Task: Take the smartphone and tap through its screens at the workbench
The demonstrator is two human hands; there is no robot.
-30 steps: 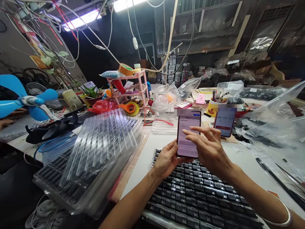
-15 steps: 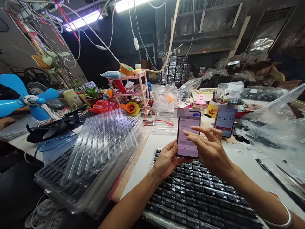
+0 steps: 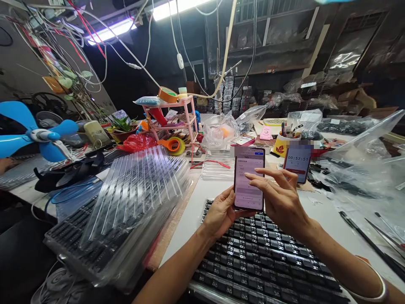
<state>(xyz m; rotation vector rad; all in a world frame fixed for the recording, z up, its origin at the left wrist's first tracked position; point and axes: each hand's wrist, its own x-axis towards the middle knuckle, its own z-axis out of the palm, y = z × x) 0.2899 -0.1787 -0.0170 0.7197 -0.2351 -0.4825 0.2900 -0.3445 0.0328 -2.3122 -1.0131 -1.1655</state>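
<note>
My left hand (image 3: pixel 221 213) grips a smartphone (image 3: pixel 248 178) from below and holds it upright, its lit pale screen facing me. My right hand (image 3: pixel 280 198) hovers in front of the screen's right side with fingers spread and the index finger stretched over the display. Below both hands lies a black tray (image 3: pixel 265 257) filled with rows of small dark parts. A second phone (image 3: pixel 297 162) stands propped behind my right hand and shows a timer reading.
A stack of clear ribbed plastic trays (image 3: pixel 133 190) lies at the left. A blue fan (image 3: pixel 34 135) stands at the far left. A pink rack (image 3: pixel 174 120) with tape rolls, plastic bags (image 3: pixel 363 169), a yellow cup (image 3: pixel 283 145) and dark tweezers (image 3: pixel 370 240) crowd the white table (image 3: pixel 190 215).
The phone's screen content has changed to a different page. My hands and the phone have shifted slightly; the view has tilted a little.
</note>
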